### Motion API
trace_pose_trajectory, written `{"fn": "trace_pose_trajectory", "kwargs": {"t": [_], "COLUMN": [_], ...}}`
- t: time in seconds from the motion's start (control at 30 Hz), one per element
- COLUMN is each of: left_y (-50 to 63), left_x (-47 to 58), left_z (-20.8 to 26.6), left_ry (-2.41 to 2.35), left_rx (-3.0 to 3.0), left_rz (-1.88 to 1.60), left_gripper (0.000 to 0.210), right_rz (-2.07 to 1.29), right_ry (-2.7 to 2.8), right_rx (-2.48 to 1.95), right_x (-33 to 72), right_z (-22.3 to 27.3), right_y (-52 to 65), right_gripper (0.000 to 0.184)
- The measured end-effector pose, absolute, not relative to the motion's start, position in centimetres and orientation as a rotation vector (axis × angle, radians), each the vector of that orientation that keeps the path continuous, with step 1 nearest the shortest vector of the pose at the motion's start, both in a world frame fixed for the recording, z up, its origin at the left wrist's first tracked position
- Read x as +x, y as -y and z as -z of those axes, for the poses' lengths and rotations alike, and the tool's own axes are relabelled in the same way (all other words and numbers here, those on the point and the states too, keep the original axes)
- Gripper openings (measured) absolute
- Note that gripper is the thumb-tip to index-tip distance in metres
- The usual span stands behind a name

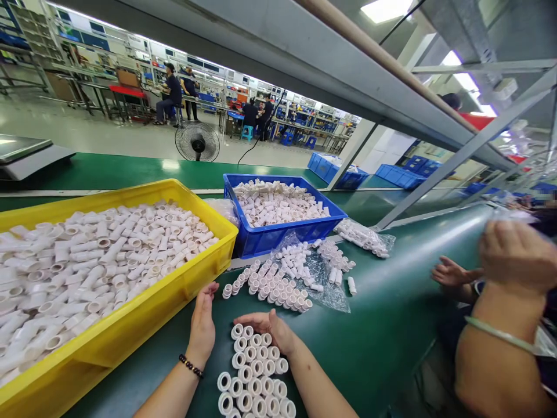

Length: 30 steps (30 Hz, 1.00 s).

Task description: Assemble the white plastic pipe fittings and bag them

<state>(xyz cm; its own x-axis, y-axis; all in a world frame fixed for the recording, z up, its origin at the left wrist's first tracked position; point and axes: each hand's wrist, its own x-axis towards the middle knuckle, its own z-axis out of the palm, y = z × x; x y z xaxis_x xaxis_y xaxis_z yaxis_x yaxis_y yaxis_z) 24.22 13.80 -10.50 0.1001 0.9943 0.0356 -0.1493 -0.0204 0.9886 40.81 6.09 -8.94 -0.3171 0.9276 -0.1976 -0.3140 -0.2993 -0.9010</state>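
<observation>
My left hand [203, 325] is raised over the green bench beside the yellow bin, fingers stretched out and holding nothing. My right hand [272, 332], palm flat and fingers extended, lies at the far end of a block of white plastic pipe fittings [256, 368] standing on end with round openings up. Beyond both hands lies a second cluster of white fittings [278, 287], tipped on their sides in rows. Loose fittings [293, 258] lie on a clear plastic bag [324, 290] behind that cluster.
On the left stands a yellow bin [174, 310] heaped with white fittings. A blue bin [287, 229] of fittings sits ahead, with a filled clear bag [365, 237] to its right. A co-worker's hands [513, 255] are at the right. A metal brace [461, 157] slants above the bench.
</observation>
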Motion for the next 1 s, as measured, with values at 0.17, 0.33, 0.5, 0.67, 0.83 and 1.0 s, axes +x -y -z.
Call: {"fn": "trace_pose_trajectory", "kwargs": {"t": [0.17,0.33,0.5,0.67,0.83,1.0], "left_y": [-14.9,-16.6,-17.4,-16.8,-15.5,-13.9], "left_x": [24.8,25.4,25.7,25.7,26.3,26.7], "left_z": [12.0,11.5,10.5,10.0,9.6,9.6], "left_ry": [-0.927,-0.91,-0.883,-0.814,-0.675,-0.489], "left_rx": [1.11,1.156,1.189,1.202,1.101,0.982], "left_rz": [-1.086,-1.017,-0.909,-0.757,-0.589,-0.428], "left_gripper": [0.05,0.054,0.061,0.069,0.068,0.066], "right_rz": [-1.667,-1.6,-1.553,-1.517,-1.355,-1.096], "right_ry": [0.994,0.946,0.915,0.931,1.032,1.149], "right_rx": [-0.974,-0.955,-0.936,-0.962,-1.263,-1.401], "right_x": [41.7,41.8,42.1,42.4,42.6,44.3], "right_z": [9.1,9.7,10.2,10.1,8.8,6.3], "right_y": [-6.6,-6.6,-6.3,-6.2,-5.7,-2.7], "right_gripper": [0.09,0.089,0.084,0.079,0.065,0.039]}}
